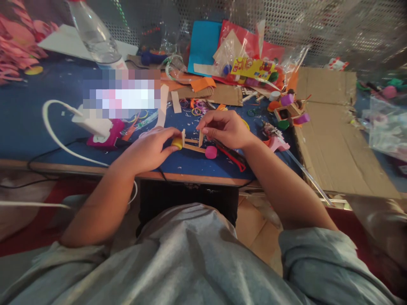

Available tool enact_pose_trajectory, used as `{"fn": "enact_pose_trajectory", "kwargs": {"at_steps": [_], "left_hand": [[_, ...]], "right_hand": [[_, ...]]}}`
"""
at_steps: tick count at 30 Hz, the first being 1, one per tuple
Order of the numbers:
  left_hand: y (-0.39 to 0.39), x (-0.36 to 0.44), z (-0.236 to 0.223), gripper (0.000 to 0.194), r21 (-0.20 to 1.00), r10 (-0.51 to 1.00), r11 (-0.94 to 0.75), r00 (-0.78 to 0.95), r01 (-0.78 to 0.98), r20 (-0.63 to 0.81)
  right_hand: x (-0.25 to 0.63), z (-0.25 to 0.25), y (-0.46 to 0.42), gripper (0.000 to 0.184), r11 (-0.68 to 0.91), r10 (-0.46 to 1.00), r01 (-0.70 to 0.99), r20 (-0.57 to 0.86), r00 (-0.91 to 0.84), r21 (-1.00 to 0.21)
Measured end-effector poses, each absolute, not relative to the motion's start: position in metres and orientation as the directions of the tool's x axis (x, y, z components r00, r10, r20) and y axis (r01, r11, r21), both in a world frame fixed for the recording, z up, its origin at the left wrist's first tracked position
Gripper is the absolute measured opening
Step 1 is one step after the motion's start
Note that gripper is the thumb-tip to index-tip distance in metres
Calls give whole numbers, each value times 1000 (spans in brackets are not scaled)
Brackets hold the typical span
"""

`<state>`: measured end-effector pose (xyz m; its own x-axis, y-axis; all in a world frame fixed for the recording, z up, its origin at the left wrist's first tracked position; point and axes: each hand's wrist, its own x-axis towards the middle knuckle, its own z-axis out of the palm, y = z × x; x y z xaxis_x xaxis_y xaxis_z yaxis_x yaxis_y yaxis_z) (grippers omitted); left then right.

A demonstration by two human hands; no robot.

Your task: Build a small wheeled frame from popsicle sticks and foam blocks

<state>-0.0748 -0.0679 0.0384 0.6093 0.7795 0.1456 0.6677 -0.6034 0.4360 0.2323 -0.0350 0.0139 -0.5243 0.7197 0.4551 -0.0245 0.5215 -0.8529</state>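
Note:
A small frame of wooden craft sticks [194, 148] stands over the blue tabletop between my hands. It has a yellow round cap [177, 144] at its left end and a pink cap [210, 152] at its right end. My left hand [149, 150] is closed on the left end, thumb and fingers around the yellow cap. A short upright stick [201, 138] rises near the frame's right part. Just above it, my right hand [227, 129] is pinched, fingertips at the stick's top; whether anything else sits between them is hidden. Beneath my right wrist lies a red-and-black-handled tool [233, 159].
A white charger with a cable sits in a magenta power block [103, 137] at left, near a clear bottle [100, 46]. Behind lie coloured sheets [203, 42], rubber bands and scraps. At right are a stick-and-cap model [288, 111], a glue gun stick [308, 178] and cardboard [333, 144].

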Motion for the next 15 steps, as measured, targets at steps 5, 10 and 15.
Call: {"fn": "enact_pose_trajectory", "kwargs": {"at_steps": [5,10,15], "left_hand": [[-77,-77,38,38,418,789,-597,594,684,155],[-86,-80,41,37,388,799,-597,562,702,213],[-97,-82,41,52,421,826,-561,519,713,221]], "right_hand": [[235,13,-34,40,533,679,-20,442,-586,-846],[236,12,-34,35,562,665,-5,455,-593,-827],[236,12,-34,31,608,649,13,487,-584,-794]]}}
